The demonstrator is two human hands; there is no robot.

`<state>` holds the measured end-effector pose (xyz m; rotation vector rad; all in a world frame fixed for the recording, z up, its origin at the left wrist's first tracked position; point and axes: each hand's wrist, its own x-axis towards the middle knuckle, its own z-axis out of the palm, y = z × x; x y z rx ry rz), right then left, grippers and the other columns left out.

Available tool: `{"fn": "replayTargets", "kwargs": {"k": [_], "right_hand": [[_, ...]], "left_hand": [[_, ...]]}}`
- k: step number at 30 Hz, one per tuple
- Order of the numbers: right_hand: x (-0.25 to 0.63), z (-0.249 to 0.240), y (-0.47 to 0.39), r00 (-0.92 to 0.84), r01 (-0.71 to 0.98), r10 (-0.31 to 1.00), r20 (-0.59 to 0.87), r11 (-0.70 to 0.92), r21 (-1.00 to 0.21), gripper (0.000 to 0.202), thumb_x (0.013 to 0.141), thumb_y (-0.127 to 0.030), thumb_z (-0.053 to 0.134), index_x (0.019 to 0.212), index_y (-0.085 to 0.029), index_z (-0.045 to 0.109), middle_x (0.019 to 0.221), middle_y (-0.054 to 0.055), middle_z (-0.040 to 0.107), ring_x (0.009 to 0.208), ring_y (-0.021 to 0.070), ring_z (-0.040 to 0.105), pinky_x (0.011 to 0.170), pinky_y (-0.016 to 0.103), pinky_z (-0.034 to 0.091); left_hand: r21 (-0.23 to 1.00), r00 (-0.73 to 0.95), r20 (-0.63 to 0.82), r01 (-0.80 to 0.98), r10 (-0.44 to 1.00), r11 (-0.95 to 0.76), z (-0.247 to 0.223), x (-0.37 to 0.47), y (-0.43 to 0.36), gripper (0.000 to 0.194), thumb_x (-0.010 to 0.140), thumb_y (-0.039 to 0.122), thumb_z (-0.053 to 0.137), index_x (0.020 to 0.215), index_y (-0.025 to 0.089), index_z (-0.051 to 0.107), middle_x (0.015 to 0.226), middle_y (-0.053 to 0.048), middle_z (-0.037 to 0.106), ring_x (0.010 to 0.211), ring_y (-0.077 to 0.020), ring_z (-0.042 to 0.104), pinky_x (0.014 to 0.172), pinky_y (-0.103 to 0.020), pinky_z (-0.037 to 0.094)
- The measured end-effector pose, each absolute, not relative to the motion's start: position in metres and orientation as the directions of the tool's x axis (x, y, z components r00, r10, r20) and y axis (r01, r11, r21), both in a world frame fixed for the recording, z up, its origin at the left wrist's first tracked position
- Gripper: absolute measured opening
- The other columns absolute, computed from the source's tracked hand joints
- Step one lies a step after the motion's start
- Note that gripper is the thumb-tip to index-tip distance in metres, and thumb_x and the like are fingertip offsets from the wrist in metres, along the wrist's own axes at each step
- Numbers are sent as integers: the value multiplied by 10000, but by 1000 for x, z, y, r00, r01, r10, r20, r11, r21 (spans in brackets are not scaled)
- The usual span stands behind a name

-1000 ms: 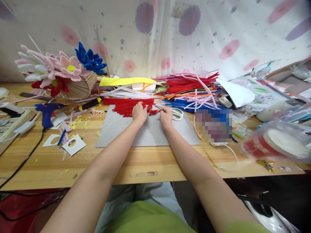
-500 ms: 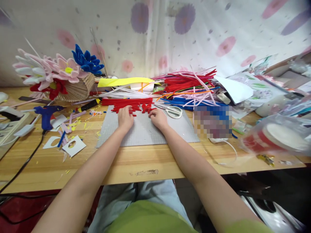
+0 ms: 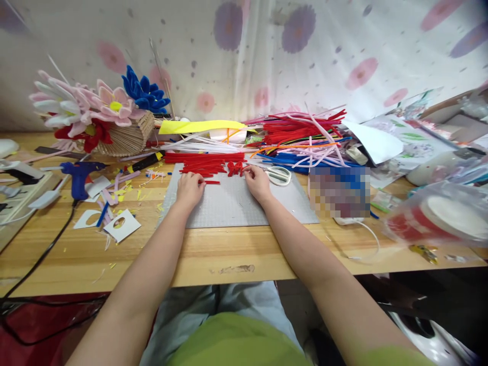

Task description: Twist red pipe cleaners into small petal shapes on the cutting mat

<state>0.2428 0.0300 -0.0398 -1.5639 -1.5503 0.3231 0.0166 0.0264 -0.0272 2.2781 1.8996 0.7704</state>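
Observation:
My left hand (image 3: 190,188) is at the left of the grey cutting mat (image 3: 229,208), its fingers closed on the end of a short red pipe cleaner (image 3: 212,182). Just behind it lies a pile of cut red pipe cleaners (image 3: 204,166). Several small bent red pieces (image 3: 234,168) sit to the right of that pile. My right hand (image 3: 257,182) is beside them with its fingertips pinched together; what they hold, if anything, is too small to make out. Scissors with white handles (image 3: 279,176) rest right behind my right hand.
Fuzzy flowers (image 3: 114,104), a blue glue gun (image 3: 78,178) and paper scraps (image 3: 122,225) are at the left. Bundles of coloured pipe cleaners (image 3: 305,129) line the back. At the right stands a bagged red and white tub (image 3: 427,216).
My left hand has drawn back from the red pile and now has a short red piece at its fingertips. My right hand has shifted slightly away from the bent pieces. The view has moved a little.

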Motion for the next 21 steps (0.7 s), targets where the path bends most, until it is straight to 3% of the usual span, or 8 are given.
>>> {"fn": "replayTargets", "kwargs": {"k": [5,8,12,14,17,21], "right_hand": [[240,-42,29,106,658,920,376,218,-720,186,762,-221,483,830,-177,650,724,32,589,662,154,503,653,282,387],[235,-39,25,52,616,927,372,263,-742,195,765,-241,505,872,-170,652,764,38,599,664,142,503,674,288,408],[224,-35,18,-197,296,940,279,328,-897,395,705,-346,614,1071,-199,579,908,30,611,640,111,518,580,253,440],[218,-34,16,-285,155,938,198,249,-956,354,686,-374,625,990,-198,577,825,11,608,596,102,516,499,226,421],[211,-34,15,-264,83,956,128,155,-984,217,686,-370,615,788,-188,553,587,-38,533,493,82,461,437,201,379],[209,-34,15,-241,38,965,103,115,-993,232,654,-346,651,789,-200,532,521,-70,499,456,73,438,413,190,363]], "left_hand": [[355,135,309,902,941,-246,-30,18,27,81,802,209,495,771,209,570,921,-111,567,979,-279,495,882,-420,382],[421,165,344,853,924,-309,-29,23,25,75,814,199,471,782,203,539,925,-110,573,973,-259,498,891,-401,376],[643,242,310,659,919,-391,-33,36,20,52,827,224,452,801,207,493,825,-42,578,789,-173,525,765,-316,419],[743,309,248,548,918,-385,-36,41,18,72,830,263,450,797,206,481,729,-2,554,666,-140,501,659,-277,413],[838,344,213,417,914,-353,-37,44,16,113,809,308,482,782,198,488,661,21,542,596,-117,484,591,-248,393],[877,410,154,362,899,-316,-34,43,15,193,741,352,569,842,188,555,679,17,593,589,-111,508,583,-236,385]]}}
